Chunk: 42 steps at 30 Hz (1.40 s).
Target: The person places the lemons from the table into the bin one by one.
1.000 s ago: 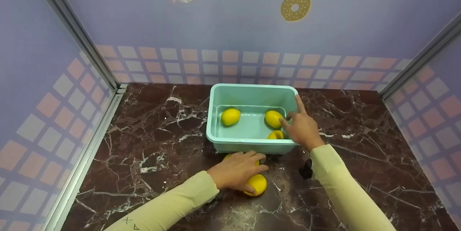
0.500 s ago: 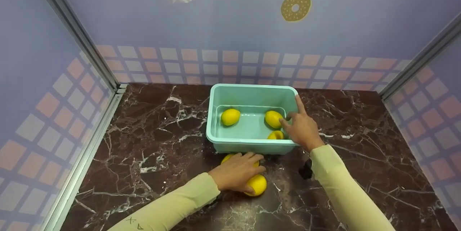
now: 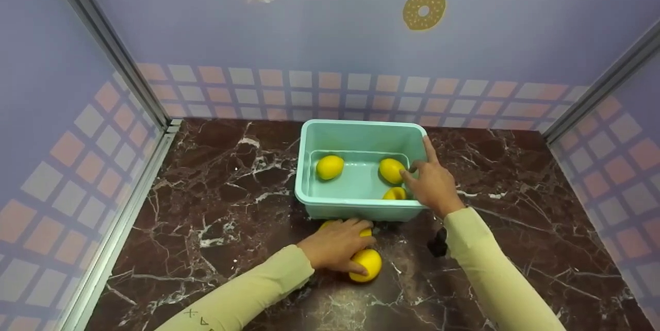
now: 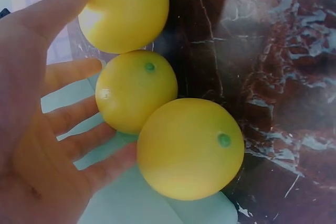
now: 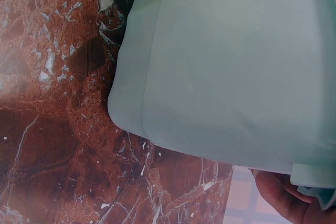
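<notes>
My left hand (image 3: 336, 245) reaches over three yellow lemons on the table, just in front of a pale green plastic tub (image 3: 356, 201). In the left wrist view the thumb touches one lemon (image 4: 126, 14). The fairly straight fingers reach to the middle lemon (image 4: 137, 93) and the far lemon (image 4: 191, 150). From the head view, the two farther lemons are mostly hidden under this hand. My right hand (image 3: 434, 185) holds the tub's right wall, thumb inside and index finger along the rim; curled fingers (image 5: 281, 195) show under the rim in the right wrist view.
Inside the tub lie a lemon (image 3: 330, 167) at the left, another lemon (image 3: 392, 170) at the right and a third lemon (image 3: 395, 194), partly hidden by the front wall. The dark marbled table (image 3: 232, 238) meets a patterned back wall (image 3: 330, 37), with side walls left and right.
My left hand has drawn back slightly to the left, its fingers a little closer in, so more of the nearest lemon shows. The right hand and the tub have stayed in place.
</notes>
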{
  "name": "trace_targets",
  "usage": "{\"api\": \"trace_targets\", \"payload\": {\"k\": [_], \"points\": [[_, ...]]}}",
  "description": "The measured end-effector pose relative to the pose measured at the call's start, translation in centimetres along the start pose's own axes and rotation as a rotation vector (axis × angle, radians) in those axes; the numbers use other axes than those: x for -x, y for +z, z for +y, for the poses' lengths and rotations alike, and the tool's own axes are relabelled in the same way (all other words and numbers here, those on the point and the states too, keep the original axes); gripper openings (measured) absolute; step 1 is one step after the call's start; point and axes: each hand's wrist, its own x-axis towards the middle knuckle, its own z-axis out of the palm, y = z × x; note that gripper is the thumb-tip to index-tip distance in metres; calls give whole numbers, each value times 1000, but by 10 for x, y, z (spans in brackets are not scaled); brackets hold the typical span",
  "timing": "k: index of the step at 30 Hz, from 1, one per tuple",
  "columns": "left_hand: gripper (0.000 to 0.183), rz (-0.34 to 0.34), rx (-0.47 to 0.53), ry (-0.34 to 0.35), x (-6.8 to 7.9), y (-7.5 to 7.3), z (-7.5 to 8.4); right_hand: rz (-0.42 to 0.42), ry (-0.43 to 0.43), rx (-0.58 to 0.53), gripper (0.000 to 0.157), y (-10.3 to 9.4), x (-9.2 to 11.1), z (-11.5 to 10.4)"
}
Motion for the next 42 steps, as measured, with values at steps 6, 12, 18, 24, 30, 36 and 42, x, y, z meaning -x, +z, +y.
{"api": "trace_targets", "payload": {"k": [6,12,18,24,30,36,42], "points": [[57,4,53,23,-3,3,-1,-1,-13,3,38,-1,-1,0],[57,-13,79,43,-6,4,-2,4,-5,2,38,-2,-2,-1],[61,-31,86,64,-9,5,-1,2,-7,3,38,-3,-2,-2],[63,-17,92,95,-12,8,-1,1,-10,-3,39,-2,-2,-2],[60,-21,99,94,-12,8,-2,-2,-1,-3,38,-2,-1,-2],[55,-24,98,98,-12,7,-3,3,-13,8,36,-1,-1,-1],[54,-18,90,97,-11,4,-2,5,-5,11,37,0,-1,0]]}}
